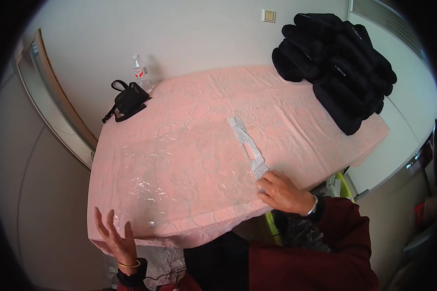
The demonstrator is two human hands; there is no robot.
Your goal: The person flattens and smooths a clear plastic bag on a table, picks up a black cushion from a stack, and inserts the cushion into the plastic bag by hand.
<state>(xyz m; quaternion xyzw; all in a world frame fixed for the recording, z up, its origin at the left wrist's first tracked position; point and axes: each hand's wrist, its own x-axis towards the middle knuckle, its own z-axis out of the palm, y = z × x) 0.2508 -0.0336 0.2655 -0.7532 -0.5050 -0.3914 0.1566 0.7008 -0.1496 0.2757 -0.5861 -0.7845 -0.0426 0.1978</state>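
A large clear plastic bag or sheet (148,186) lies flat on the pink cloth, seen mainly by its shiny creases. At the table's front left corner my left hand (116,237) is open with fingers spread, over the plastic's near left edge. My right hand (284,193) is closed on the lower end of a crumpled white strip (247,143). The strip runs up and left from my fingers across the cloth. Whether it is joined to the plastic I cannot tell.
A pile of black plush items (335,68) stands at the back right of the pink-covered table (204,92). At the back left are a black pouch with straps (129,99) and a clear bottle (141,72). Below the right edge, a yellow-green bin (344,186) holds crumpled plastic.
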